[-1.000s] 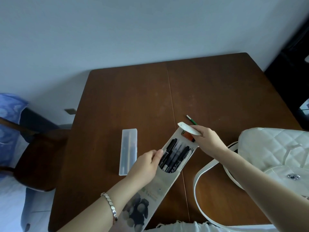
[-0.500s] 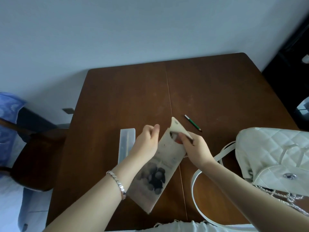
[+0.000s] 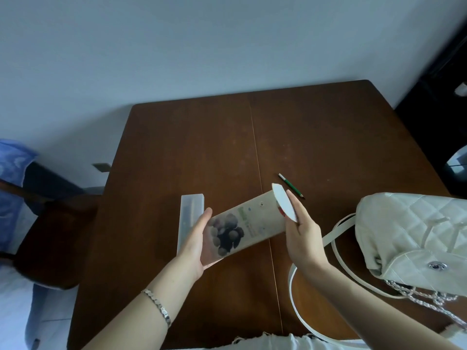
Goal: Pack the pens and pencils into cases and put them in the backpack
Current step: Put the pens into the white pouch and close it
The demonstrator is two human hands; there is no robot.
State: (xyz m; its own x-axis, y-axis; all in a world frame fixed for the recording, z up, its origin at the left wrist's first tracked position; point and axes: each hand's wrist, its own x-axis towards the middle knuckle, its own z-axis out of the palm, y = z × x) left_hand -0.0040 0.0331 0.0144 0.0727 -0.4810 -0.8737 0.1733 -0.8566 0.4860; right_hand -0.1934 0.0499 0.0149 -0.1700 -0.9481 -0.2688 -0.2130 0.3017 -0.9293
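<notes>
Left hand (image 3: 199, 245): centre of the frame, just left of middle; fingers extended and curled lightly round the lower-left end of the printed pencil case, holding it up off the table. A silver bracelet (image 3: 158, 307) sits on the wrist.
Right hand (image 3: 302, 236): just right of centre; fingers straight, pressed flat against the white flap at the case's upper-right end, palm turned toward the case.
Printed pencil case (image 3: 242, 224): beige, with a dark round pattern and green lettering; held between both hands, slanting from lower left up to upper right. A snap stud shows near the flap end.
White flap (image 3: 284, 203): stands on edge at the case's mouth; something red shows just behind it.
Clear case (image 3: 190, 219): frosted, long and narrow, lying flat on the table just left of the left hand.
Green pencil (image 3: 291, 185): lies alone on the table, just above and right of the flap, apart from both hands.
Backpack (image 3: 414, 238): white and quilted, at the right edge of the frame, its straps looping across the table toward the right forearm; a metal chain hangs at its lower side.
Table (image 3: 202, 147): dark brown wood, with a seam running down the middle.
</notes>
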